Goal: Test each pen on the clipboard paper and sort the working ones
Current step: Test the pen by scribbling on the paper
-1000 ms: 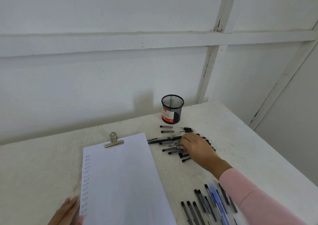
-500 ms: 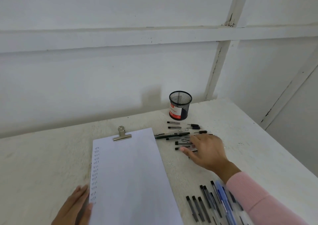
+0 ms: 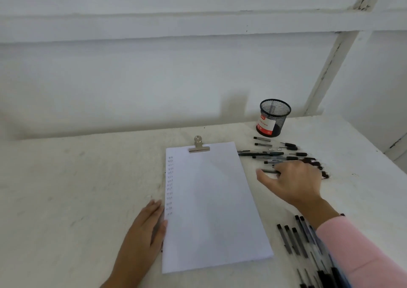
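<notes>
Since a second ago the right hand (image 3: 295, 182) has drawn back from the far end of the pen pile (image 3: 286, 155) toward the clipboard paper (image 3: 211, 204), and the left hand (image 3: 143, 232) has slid up along the sheet's left edge. The right hand now hovers at the near side of the pile, fingers curled, with a dark pen (image 3: 267, 171) pinched at the fingertips; how firm that hold is cannot be told, since the hand covers most of the barrel. The left hand lies flat and open on the desk (image 3: 77, 188), its thumb side touching the paper's edge, holding nothing.

Tally-like test marks (image 3: 169, 184) run down the paper's left margin below the metal clip (image 3: 198, 145). Untested pens seem to be the scattered pile just in front of the mesh pen cup (image 3: 274, 117); a second group of pens (image 3: 301, 241) lies in a row near the pink sleeve (image 3: 361, 257).

The risks, as I judge them: a shallow fingertip pinch could let the pen slip and roll back among its neighbours, and the trailing sleeve could sweep the near row and mix the groups.
</notes>
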